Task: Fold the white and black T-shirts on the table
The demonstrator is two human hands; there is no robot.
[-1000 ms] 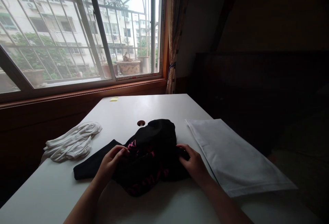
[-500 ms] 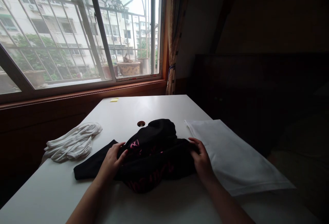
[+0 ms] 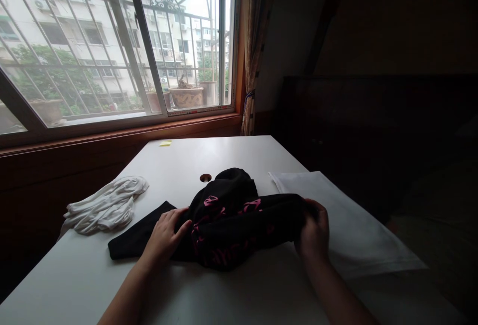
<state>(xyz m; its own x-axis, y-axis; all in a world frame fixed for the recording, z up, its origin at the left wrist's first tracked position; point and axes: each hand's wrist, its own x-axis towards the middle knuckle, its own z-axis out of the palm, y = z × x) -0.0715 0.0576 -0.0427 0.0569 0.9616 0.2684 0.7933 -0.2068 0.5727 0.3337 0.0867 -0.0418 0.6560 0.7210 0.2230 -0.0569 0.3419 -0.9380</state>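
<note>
A black garment with pink print (image 3: pixel 231 235) lies bunched on the white table, one flat dark part reaching out to the left. My left hand (image 3: pixel 164 235) rests on its left side, thumb spread away from the fingers. At the right end, my right hand (image 3: pixel 313 230) is closed around the fabric and stretches that part sideways, slightly raised. Some of the right fingers are hidden behind the cloth.
To the left on the table (image 3: pixel 209 153) is a crumpled white cloth (image 3: pixel 108 205). A flat white piece of fabric (image 3: pixel 336 220) covers the right side. A round hole (image 3: pixel 205 178) and a yellow note (image 3: pixel 165 143) are farther back, below the window.
My right hand has moved right and closed on the garment, pulling its right part outward. More pink print shows now. The left hand has barely shifted.
</note>
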